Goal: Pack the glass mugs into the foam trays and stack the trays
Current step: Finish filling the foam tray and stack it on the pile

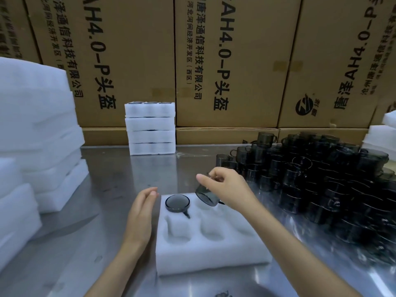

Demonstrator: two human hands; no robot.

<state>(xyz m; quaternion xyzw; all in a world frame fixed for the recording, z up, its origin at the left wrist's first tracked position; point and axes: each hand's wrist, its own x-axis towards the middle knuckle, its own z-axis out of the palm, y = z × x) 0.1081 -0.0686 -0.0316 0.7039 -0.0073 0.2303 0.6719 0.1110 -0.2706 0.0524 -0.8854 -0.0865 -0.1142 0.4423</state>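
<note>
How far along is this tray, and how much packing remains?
Done: four filled trays stacked at the back, and one mug seated in the front tray. In hand: the right hand tilts a second mug over the next pocket; the left hand is open beside the tray. Left: the other pockets and the mug pile.

Light is dim to moderate, cool in tone, coming from overhead. The steel table (111,211) throws back soft grey-white reflections, brightest as streaks near the bottom edge and beside the pile of dark mugs (321,185). The white foam stacks (32,129) at left are nearly blown out — surface detail lost. Shadows are faint and diffuse; a soft one lies under the left hand (141,213). The foam tray (205,249) shows gentle shading in its pockets. Wide-angle distortion bends the cardboard boxes (231,61) outward toward the corners. The whole frame is slightly soft — the mug pile merges into a dark mass, the edges smeared.
</note>
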